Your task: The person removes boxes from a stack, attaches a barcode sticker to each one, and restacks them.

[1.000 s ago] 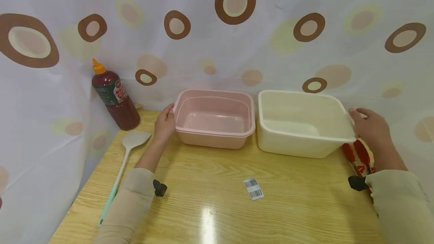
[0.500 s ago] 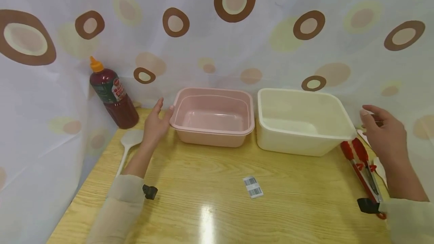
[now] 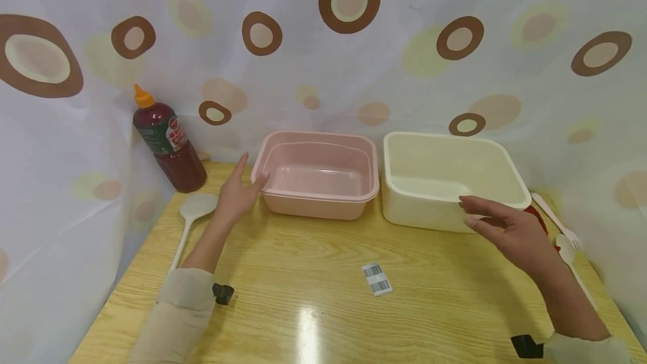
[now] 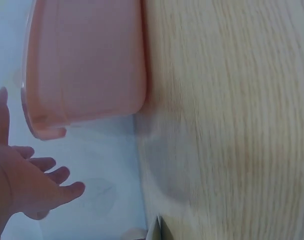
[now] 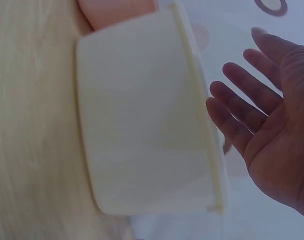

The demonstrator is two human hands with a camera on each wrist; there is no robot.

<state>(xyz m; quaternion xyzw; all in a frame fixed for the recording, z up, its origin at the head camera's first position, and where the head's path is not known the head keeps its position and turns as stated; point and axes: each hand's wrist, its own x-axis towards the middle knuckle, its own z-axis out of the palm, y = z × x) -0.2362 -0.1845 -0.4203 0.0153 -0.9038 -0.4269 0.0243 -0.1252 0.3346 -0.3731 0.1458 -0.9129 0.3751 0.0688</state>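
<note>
I observe the left hand, left of centre, digits spread beside the pink basin; right hand, lower right, thumb and fingers apart, near the cream bin.

White barcode sticker on table, bottle with label, lettering too small to read

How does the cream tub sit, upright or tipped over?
Upright: the cream tub rests base-down on the table, its open top facing up in the head view.
</note>
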